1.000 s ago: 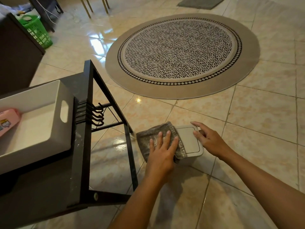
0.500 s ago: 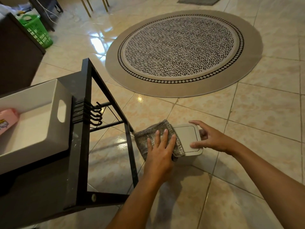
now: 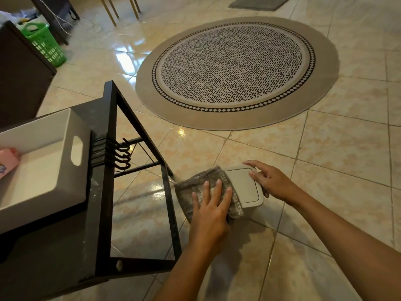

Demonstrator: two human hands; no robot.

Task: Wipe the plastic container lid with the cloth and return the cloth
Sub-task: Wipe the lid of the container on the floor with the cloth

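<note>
A small grey plastic container stands on the tiled floor, its flat lid [image 3: 244,184] facing up. A grey mottled cloth [image 3: 196,183] lies over the lid's left part and hangs off toward the floor. My left hand [image 3: 211,205] presses flat on the cloth with fingers spread. My right hand [image 3: 269,181] rests on the lid's right edge, fingers curled around the rim, holding the container steady. The container's body is mostly hidden under lid, cloth and hands.
A black metal rack [image 3: 108,170] with hooks stands just left of the cloth, holding a white bin [image 3: 50,135] with a pink item [image 3: 7,161] inside. A round patterned rug [image 3: 236,70] lies beyond. A green basket [image 3: 44,43] and dark cabinet [image 3: 19,72] stand far left.
My left hand has slid the cloth slightly leftward off the lid, uncovering more of it. My right hand shifted its grip along the lid's right edge.
</note>
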